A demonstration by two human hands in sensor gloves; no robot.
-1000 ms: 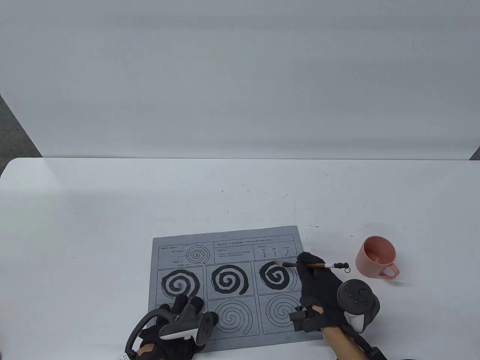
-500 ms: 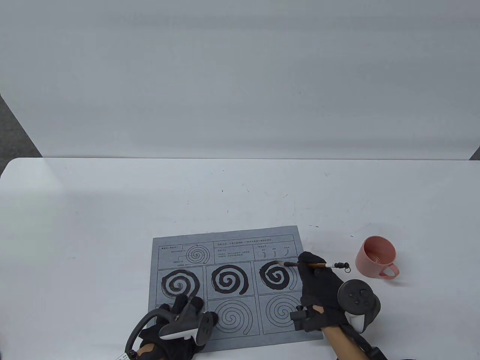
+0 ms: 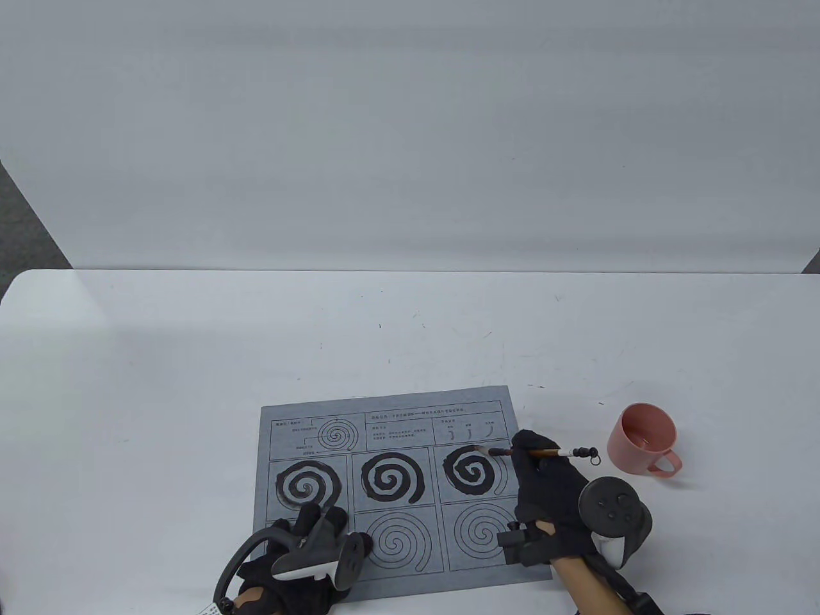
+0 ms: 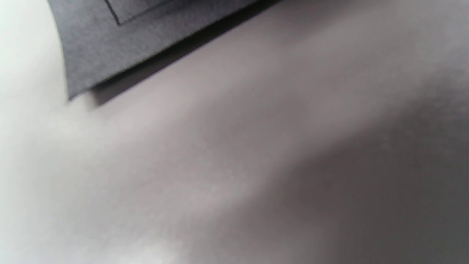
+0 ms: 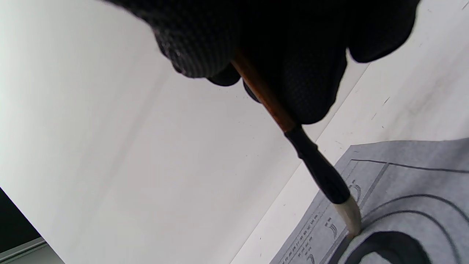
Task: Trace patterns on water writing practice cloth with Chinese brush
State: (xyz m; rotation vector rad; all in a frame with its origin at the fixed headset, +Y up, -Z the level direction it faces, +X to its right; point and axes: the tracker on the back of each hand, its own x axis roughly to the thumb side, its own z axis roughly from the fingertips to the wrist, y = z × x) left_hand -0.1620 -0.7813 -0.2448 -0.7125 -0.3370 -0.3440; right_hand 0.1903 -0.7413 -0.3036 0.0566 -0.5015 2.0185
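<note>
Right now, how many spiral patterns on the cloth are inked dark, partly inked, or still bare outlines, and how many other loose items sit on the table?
Fully traced spirals: 2
Partly traced spiral: 1
Visible untraced practice spirals: 2
Cloth: 1
Brush: 1
Pink cup: 1
Total: 5 practice spirals, 3 items. The sixth cell is hidden under the left hand.

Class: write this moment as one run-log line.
right hand: grips brown-handled Chinese brush | tip: on third spiral, grey water-writing cloth | left hand: rests on cloth corner
</note>
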